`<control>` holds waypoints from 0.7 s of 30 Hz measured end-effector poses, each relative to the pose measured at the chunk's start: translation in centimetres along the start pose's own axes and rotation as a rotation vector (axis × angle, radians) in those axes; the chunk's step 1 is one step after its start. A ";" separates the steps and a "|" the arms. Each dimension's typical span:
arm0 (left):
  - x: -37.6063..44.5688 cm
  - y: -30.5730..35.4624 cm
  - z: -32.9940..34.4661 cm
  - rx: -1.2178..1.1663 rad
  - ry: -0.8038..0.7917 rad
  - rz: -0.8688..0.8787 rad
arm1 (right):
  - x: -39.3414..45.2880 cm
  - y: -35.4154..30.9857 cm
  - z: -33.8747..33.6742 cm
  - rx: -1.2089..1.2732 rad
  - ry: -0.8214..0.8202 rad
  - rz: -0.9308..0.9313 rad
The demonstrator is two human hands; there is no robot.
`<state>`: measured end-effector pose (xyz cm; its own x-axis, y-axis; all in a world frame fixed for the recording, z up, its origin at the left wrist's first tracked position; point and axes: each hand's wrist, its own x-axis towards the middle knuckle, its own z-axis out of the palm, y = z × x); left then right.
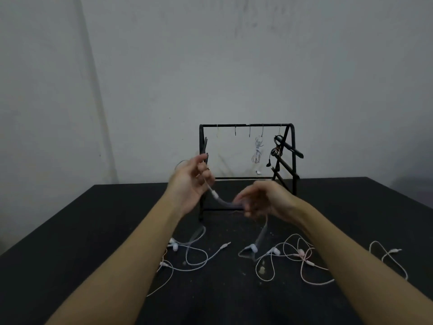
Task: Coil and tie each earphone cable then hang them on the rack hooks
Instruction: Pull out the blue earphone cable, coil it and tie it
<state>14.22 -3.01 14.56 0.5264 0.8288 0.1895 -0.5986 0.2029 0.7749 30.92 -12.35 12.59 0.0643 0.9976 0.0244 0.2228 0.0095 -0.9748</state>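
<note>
Two hands hold one white earphone cable above the table: your left hand has fingers curled around it, your blurred right hand pinches it. Two tied earphones hang on the far rack.

Above a dark worktop, the left hand and the right hand share a pale earphone cable: it sags between them, blurred, and trails down from the right grip toward an earbud. Behind stands a black rack with small hooks along its top bar, a white coiled set and a black coiled set hanging from two of them. Loose white earphones and pinkish earphones lie tangled on the worktop below the forearms.
</note>
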 end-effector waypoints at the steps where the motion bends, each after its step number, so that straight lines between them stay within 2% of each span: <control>1: -0.2 -0.3 0.5 0.115 -0.054 -0.030 | 0.1 0.1 0.3 -0.020 -0.031 0.042; 5: -1.1 -1.8 1.6 0.501 -0.311 -0.140 | 1.0 -0.8 2.0 0.212 -0.058 0.016; 7: -1.6 -2.3 1.6 0.665 -0.369 -0.168 | 1.3 -1.6 2.4 0.304 -0.006 -0.019; 10: -2.2 -2.7 1.3 0.786 -0.413 -0.209 | 1.3 -2.5 2.2 0.321 0.044 -0.077; 13: -2.7 -3.3 0.2 0.831 -0.466 -0.271 | 1.1 -3.7 1.2 0.447 0.058 -0.100; 17: -3.2 -3.8 -1.4 0.936 -0.557 -0.439 | 1.1 -5.1 0.4 0.539 0.130 -0.191; 19: -3.0 -3.8 -1.6 0.939 -0.583 -0.432 | 1.2 -5.0 0.3 0.502 0.132 -0.218; 21: -2.4 -3.7 -1.4 0.783 -0.495 -0.340 | 1.0 -4.6 0.3 0.406 0.120 -0.210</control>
<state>14.33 -5.01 10.38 0.8963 0.4427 -0.0247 0.1064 -0.1607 0.9813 29.66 -11.33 17.02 0.1761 0.9565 0.2325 -0.1535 0.2600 -0.9533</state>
